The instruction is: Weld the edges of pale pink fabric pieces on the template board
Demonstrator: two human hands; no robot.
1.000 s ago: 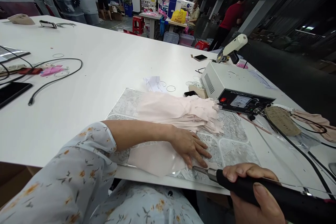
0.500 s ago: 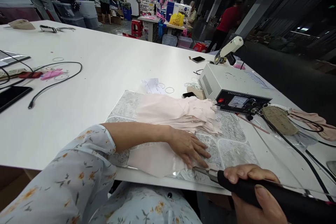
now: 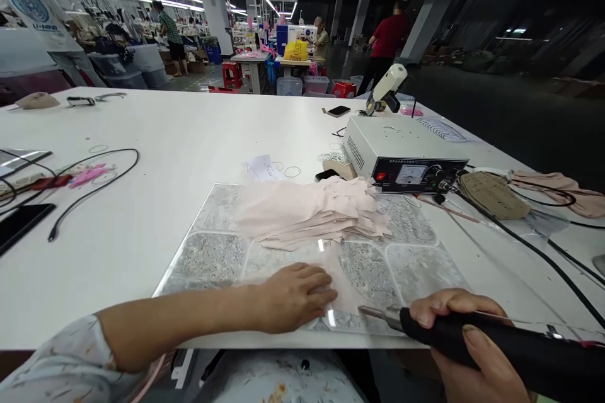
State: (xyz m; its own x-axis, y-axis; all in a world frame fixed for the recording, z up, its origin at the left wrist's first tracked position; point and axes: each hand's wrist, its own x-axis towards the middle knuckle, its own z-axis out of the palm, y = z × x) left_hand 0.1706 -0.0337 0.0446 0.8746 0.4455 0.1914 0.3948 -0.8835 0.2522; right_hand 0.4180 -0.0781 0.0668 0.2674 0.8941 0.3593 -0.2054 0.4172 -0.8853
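1. Resting flat on a pale pink fabric piece (image 3: 347,286), palm down and fingers spread, gripping nothing: left hand (image 3: 295,296).
2. Wrapped tightly around the black handle of a cutting tool (image 3: 472,343), thumb along the top: right hand (image 3: 466,352).
3. Pointed left, the tool's metal tip (image 3: 373,313), low over the fabric piece just beside the left fingertips; touching or just clear could not be told from this angle.
4. Lay on a grey patterned board (image 3: 208,258) at the near edge of a white table (image 3: 189,138), that single fabric piece.
5. Piled further back on the same board, a stack of pink fabric (image 3: 307,211), apart from both hands.
6. Stood beyond the stack, to the right, a white control box (image 3: 401,151) with a dial on its dark front.
7. Trailed from the box across the table's right side, a black cable (image 3: 524,245).
8. Sat on the left part of the table, well apart, a dark phone (image 3: 21,223) and a looped black cord (image 3: 94,182).
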